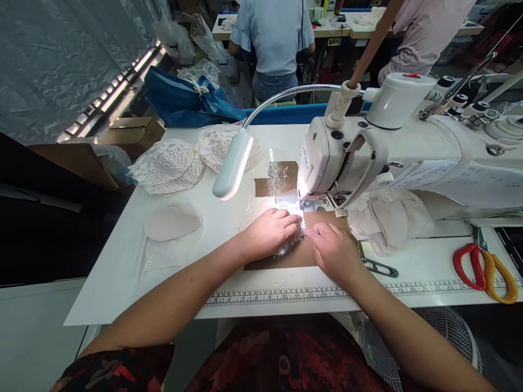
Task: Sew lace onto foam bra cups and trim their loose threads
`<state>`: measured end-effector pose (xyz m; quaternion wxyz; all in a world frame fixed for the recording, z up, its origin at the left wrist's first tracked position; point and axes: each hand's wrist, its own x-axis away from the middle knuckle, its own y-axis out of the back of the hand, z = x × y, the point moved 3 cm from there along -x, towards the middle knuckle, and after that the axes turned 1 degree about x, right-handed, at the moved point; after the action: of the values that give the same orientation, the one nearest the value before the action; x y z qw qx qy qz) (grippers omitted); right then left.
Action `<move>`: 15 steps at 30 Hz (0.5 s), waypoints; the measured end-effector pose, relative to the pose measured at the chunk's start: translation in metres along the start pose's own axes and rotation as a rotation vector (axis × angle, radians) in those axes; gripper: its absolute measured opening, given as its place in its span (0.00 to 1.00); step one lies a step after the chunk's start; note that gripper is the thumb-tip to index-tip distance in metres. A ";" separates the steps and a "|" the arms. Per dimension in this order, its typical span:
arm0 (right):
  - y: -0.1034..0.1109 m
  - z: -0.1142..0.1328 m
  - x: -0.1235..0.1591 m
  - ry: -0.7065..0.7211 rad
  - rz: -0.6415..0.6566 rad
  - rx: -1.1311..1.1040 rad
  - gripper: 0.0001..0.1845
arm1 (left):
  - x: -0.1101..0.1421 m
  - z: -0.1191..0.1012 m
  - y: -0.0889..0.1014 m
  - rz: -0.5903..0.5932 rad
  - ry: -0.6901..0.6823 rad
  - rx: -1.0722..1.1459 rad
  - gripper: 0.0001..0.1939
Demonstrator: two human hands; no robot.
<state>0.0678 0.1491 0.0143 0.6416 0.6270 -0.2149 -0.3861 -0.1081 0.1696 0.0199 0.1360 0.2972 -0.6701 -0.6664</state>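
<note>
My left hand (270, 231) lies curled over a piece of white lace (295, 216) just in front of the sewing machine's needle (303, 202), fingers pressed down on it. My right hand (333, 249) rests beside it on the brown patch of the table, fingertips pinching the lace's right edge. The white sewing machine (368, 147) stands at the right, its head above the lace. A gooseneck lamp (231, 163) shines on the spot.
Piles of lace cups (169, 166) lie at the back left, and flat beige pads (171, 223) nearer. More padded pieces (388, 220) sit under the machine arm. Thread snips (379, 267) and red-and-yellow scissors (484, 267) lie at the right. Two people work at tables behind.
</note>
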 end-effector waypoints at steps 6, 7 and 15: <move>0.003 0.003 -0.001 -0.024 0.020 0.017 0.16 | 0.000 0.000 -0.003 -0.044 0.028 0.004 0.10; 0.003 0.004 -0.001 -0.025 0.020 0.022 0.16 | 0.000 -0.001 -0.003 -0.054 0.029 0.007 0.10; 0.009 0.003 -0.017 -0.100 0.208 0.059 0.19 | -0.006 0.006 0.005 -0.083 0.026 0.098 0.10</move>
<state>0.0573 0.1588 0.0272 0.6480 0.5996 -0.3218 -0.3420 -0.1086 0.1777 0.0257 0.1024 0.3396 -0.6872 -0.6341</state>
